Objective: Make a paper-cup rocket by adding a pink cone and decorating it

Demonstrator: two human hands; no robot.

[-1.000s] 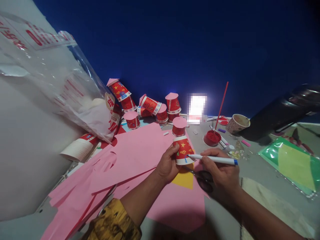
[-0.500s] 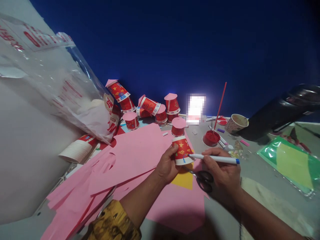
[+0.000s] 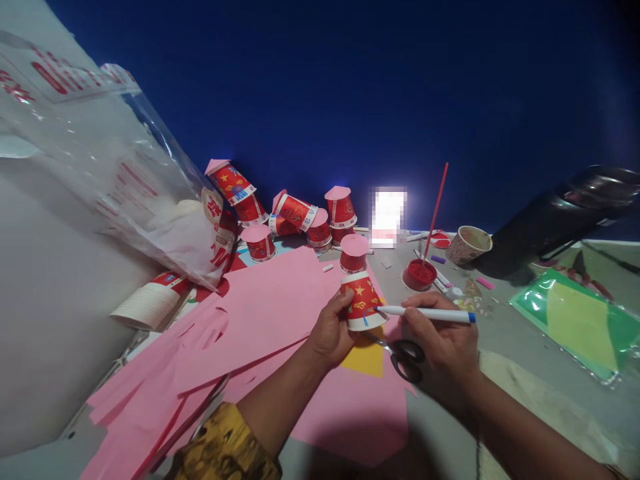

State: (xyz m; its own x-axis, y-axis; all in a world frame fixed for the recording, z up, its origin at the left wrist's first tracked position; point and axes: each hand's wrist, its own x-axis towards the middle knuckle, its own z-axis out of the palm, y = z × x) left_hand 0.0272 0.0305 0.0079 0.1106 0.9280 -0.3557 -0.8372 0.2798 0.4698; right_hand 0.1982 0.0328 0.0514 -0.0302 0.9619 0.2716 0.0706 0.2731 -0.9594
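Just below the frame's center, we grip a red cup (image 3: pixel 364 300) in our left hand (image 3: pixel 333 328), its fingers closed around the side, while our right hand (image 3: pixel 447 338), fingers pinching a marker (image 3: pixel 434 313), points the tip at the print. Scissors (image 3: pixel 399 353) lie nearby over pink paper (image 3: pixel 360 402).

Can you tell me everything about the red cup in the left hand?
The red cup looks like paper, with a gold star, gold swirls, a white band at its wide end and blue marks near that band. It is upside down, narrow end up and slightly tilted. The left hand grips its left side, above yellow paper. The blue tip of a white marker is at its lower right side; I can't tell whether it touches.
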